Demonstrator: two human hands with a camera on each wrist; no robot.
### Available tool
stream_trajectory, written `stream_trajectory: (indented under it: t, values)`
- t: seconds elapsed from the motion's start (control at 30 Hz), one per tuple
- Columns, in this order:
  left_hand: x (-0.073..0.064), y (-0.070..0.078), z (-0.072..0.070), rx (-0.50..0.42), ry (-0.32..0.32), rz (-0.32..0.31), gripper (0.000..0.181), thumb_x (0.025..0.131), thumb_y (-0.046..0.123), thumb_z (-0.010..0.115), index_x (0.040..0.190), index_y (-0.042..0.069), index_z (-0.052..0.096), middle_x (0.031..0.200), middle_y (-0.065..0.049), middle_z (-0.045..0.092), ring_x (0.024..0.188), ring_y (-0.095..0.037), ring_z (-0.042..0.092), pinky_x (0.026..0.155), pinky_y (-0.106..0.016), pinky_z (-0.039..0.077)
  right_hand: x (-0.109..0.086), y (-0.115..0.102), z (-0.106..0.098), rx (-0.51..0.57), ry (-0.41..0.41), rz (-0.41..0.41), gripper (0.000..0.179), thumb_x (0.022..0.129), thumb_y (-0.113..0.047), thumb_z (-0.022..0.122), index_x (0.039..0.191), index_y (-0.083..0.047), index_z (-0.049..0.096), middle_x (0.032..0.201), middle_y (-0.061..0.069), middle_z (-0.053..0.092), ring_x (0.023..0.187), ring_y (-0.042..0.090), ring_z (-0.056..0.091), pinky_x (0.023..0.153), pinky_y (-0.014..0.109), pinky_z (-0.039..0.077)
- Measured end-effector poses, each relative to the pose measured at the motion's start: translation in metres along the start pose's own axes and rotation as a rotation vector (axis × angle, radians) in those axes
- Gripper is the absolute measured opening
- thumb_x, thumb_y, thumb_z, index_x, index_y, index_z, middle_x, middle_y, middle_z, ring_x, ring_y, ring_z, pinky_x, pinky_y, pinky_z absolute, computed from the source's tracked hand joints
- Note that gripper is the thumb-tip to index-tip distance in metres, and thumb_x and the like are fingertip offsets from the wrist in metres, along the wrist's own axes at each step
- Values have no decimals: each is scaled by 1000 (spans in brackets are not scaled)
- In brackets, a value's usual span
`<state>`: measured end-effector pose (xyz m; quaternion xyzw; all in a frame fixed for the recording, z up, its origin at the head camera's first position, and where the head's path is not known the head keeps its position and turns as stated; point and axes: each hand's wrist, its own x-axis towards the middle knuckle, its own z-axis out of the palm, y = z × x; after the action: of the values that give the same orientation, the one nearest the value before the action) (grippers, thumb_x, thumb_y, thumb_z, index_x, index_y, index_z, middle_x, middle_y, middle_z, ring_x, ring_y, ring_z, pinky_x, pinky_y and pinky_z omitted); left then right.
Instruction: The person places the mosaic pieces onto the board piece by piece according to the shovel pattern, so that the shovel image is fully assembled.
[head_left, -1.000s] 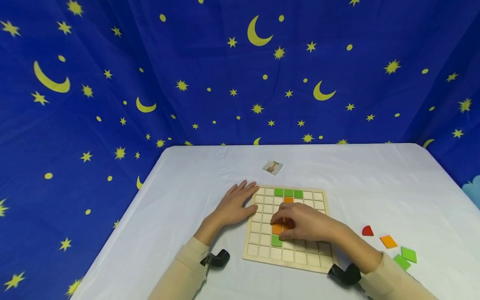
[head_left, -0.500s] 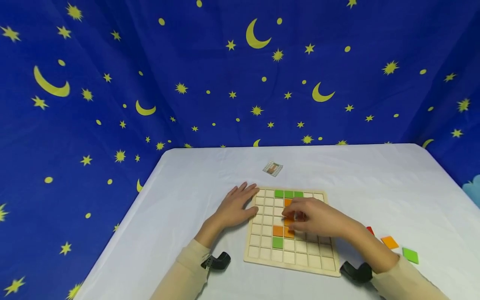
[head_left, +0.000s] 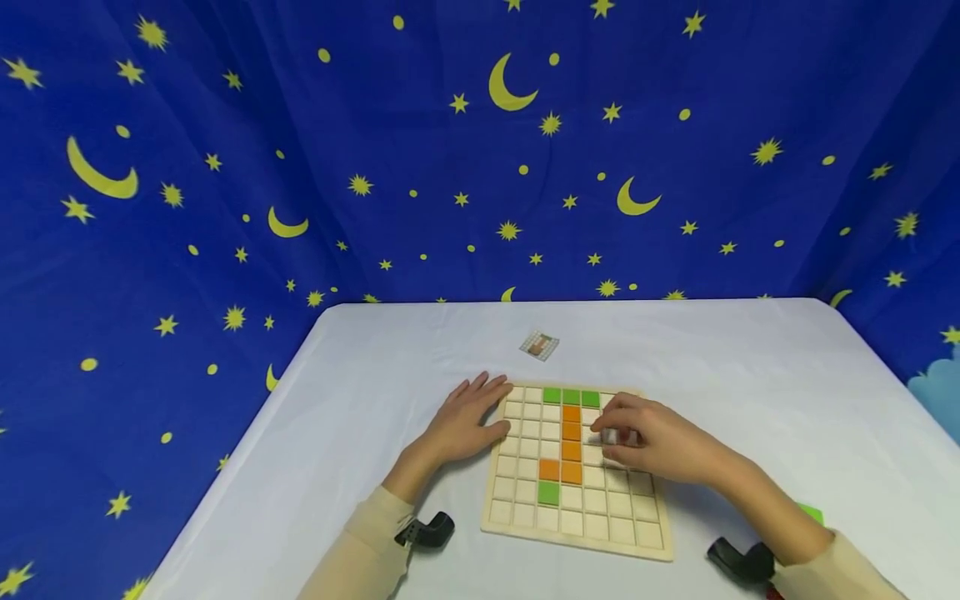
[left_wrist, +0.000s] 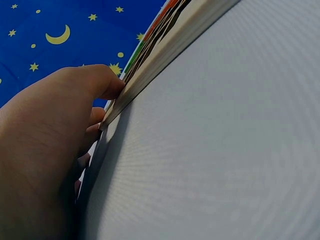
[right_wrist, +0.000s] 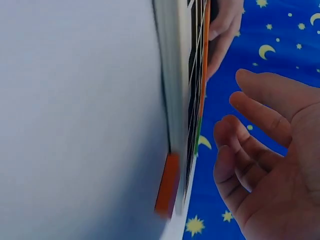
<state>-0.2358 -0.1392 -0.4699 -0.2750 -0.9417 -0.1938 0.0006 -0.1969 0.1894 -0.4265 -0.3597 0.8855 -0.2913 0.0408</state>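
A square wooden grid board [head_left: 596,527] lies on the white table. Along its top row are several green tiles [head_left: 571,397], with a column of orange tiles [head_left: 572,451] running down from the middle one. One more orange tile [head_left: 550,470] sits left of the column's foot, above a single green tile [head_left: 549,492]. My left hand [head_left: 459,427] rests at the board's upper left edge, thumb [left_wrist: 107,82] on the rim. Over the board's right half hovers my right hand [head_left: 663,437], its fingers loosely bent and nothing between them in the right wrist view.
A small pattern card [head_left: 539,345] lies behind the board. On the table to the right, a loose green tile [head_left: 812,511] shows past my right forearm. The right wrist view has an orange tile [right_wrist: 167,185] near the board's edge. A blue star-patterned curtain [head_left: 420,150] surrounds the table.
My right hand has moved right from the orange tiles, uncovering the whole column. My left hand has stayed at the board's edge. The head view has shifted slightly.
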Motion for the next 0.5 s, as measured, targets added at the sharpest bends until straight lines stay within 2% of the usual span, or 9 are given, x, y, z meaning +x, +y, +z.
stream_trajectory:
  t: [0.23, 0.4, 0.5]
  values:
    - [-3, -1, 4, 1, -15, -8, 63, 94, 45, 50, 149, 19, 38, 155, 3, 30, 144, -22, 16, 116, -40, 10, -21, 8, -6, 41, -3, 97, 27, 87, -29, 72, 113, -22, 69, 102, -8, 58, 70, 7, 53, 58, 22, 48]
    - [0, -1, 2, -1, 0, -11, 63, 93, 45, 50, 149, 19, 39, 154, 3, 31, 144, -21, 16, 116, -40, 9, -30, 13, -12, 32, 7, 123, 31, 86, -38, 72, 113, -22, 68, 104, -9, 58, 72, 9, 54, 57, 22, 47]
    - [1, 0, 1, -4, -4, -12, 63, 93, 45, 50, 149, 20, 38, 154, 4, 31, 144, -21, 16, 116, -39, 9, -35, 16, -16, 25, 10, 144, 31, 86, -38, 72, 112, -22, 68, 104, -8, 57, 72, 8, 53, 57, 22, 47]
